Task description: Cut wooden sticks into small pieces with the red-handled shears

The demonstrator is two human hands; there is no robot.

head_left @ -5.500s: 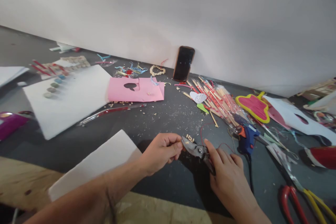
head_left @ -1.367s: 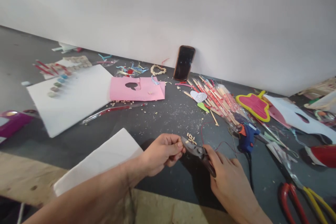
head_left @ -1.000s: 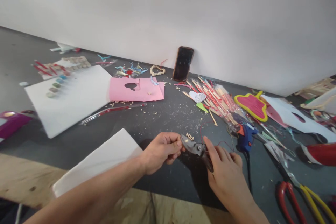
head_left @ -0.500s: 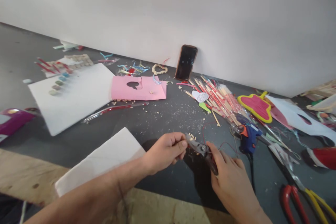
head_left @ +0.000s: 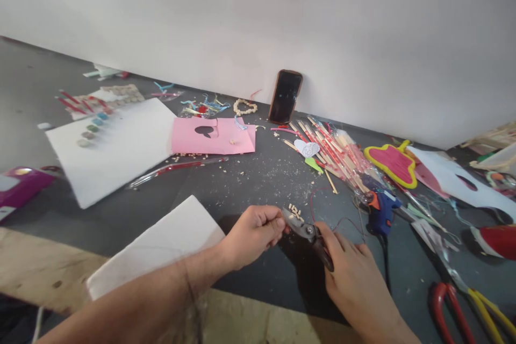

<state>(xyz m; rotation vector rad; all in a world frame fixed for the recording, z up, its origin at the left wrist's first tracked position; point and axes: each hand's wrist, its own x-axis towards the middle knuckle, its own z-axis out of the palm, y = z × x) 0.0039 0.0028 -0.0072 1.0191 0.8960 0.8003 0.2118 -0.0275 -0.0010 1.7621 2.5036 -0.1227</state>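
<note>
My right hand is wrapped round the handles of a pair of pruning shears, whose metal blades point left. Close against the blade tips is my left hand, thumb and fingers pinched together. Whatever it grips is too small and covered to make out. Just beyond the blades, several short pale cut pieces lie on the dark tabletop. A thin red thread curls behind the shears.
A white board lies left of my hands. Behind are pink card and a propped phone. To the right lie wrapped sticks, a blue glue gun and red-handled scissors. Pale crumbs dot the table.
The shears and my right hand have shifted very slightly left, closer to my left fingers. The grip of both hands looks the same.
</note>
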